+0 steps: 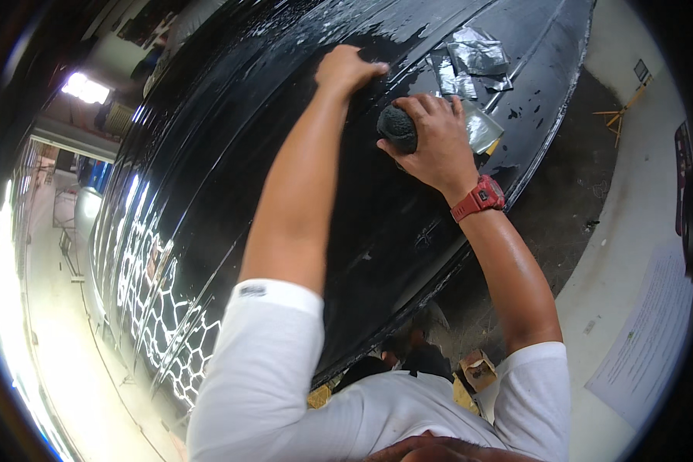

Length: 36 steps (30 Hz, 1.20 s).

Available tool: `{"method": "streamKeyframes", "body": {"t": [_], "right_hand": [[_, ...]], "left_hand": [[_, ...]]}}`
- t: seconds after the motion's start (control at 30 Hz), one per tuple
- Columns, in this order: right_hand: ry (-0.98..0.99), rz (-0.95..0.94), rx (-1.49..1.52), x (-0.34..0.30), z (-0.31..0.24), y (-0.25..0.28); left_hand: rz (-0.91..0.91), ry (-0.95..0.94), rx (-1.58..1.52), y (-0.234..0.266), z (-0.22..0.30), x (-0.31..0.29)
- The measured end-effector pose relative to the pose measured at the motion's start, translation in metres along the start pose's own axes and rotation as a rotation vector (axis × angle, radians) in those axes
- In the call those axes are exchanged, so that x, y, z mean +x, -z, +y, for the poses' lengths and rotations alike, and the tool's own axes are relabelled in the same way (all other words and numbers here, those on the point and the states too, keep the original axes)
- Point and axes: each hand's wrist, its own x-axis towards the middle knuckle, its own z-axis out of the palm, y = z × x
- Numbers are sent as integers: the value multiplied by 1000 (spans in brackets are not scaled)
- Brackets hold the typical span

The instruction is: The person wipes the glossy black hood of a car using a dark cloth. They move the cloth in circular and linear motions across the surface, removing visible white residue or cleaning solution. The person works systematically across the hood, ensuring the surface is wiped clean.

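Observation:
A glossy black car panel (231, 177), apparently a hood, fills the middle, wet in places. My right hand (439, 138), with a red watch (481, 198) on its wrist, grips a dark, rounded porous sponge (396, 127) over the panel. The fingers curl round its top and the thumb lies below. Farther left, my left hand (345, 71) is at the panel, its thumb pointing right; the other fingers are mostly hidden. Crumpled silver foil pouches (477, 54) lie beyond my right hand, with a pale translucent packet (481, 127) beside that hand.
The panel's curved edge (558, 123) runs down the right, past dark floor. A yellow tripod stand (620, 114) stands at the far right. A printed sheet (647, 339) is at the right rim, and a small open box (477, 371) sits low near my body. Hexagonal lights reflect at left.

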Motion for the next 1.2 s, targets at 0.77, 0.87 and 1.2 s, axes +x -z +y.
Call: {"method": "streamKeyframes", "body": {"t": [0.77,0.87,1.2], "right_hand": [[134,9,-69,-13,6,17],[163,-47,-58,-14,11,16],[214,22,-217,19,-8,-13]], "left_hand": [[-181,52,66,11,10,-17],[-167,44,69,44,-86,-96],[-107,530,287,287,-425,-448]]}}
